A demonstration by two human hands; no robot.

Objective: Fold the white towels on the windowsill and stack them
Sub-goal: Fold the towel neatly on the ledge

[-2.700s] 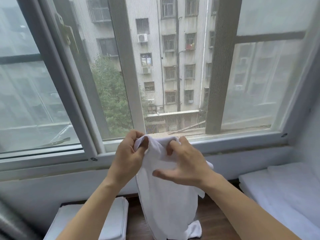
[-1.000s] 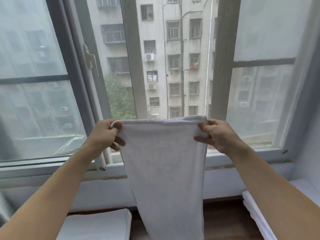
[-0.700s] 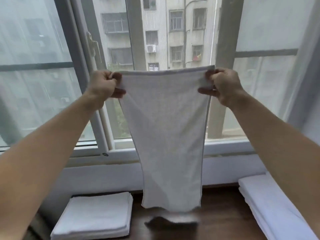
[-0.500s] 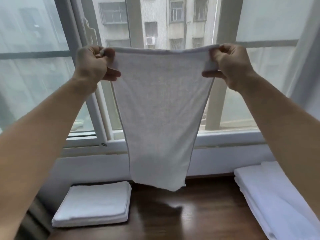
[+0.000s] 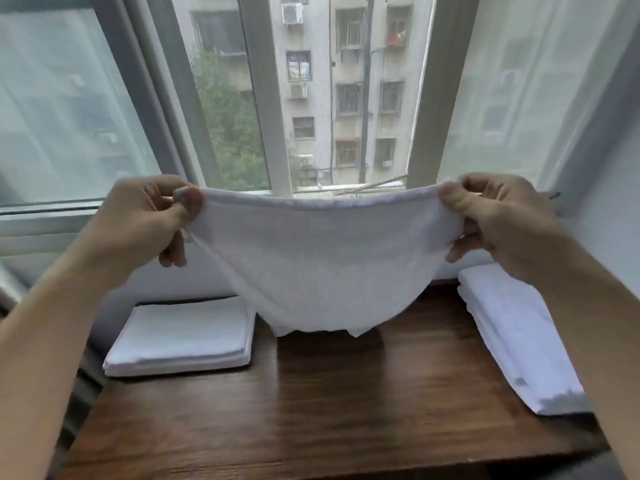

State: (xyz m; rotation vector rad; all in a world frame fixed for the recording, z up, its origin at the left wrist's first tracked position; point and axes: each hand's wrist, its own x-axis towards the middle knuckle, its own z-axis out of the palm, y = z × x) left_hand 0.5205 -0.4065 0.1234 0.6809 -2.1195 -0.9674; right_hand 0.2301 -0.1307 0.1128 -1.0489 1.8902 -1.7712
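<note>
A white towel (image 5: pixel 325 265) hangs spread between my hands above the dark wooden windowsill (image 5: pixel 329 403). My left hand (image 5: pixel 145 220) pinches its upper left corner and my right hand (image 5: pixel 498 220) pinches the upper right corner. The top edge sags in the middle. The towel's lower end bunches down close to the sill surface near the wall. A neat stack of folded white towels (image 5: pixel 183 336) lies at the sill's back left. A longer pile of white towels (image 5: pixel 516 341) lies along the right side.
A window (image 5: pixel 311 91) with grey frames rises behind the sill, with an apartment block and a tree outside. A white wall stands at the far right. Bare wood shows between the two towel piles and toward the sill's front edge.
My hands have come down from high in front of the window to just above the sill. The towel, which hung long, now sags and gathers near the wood.
</note>
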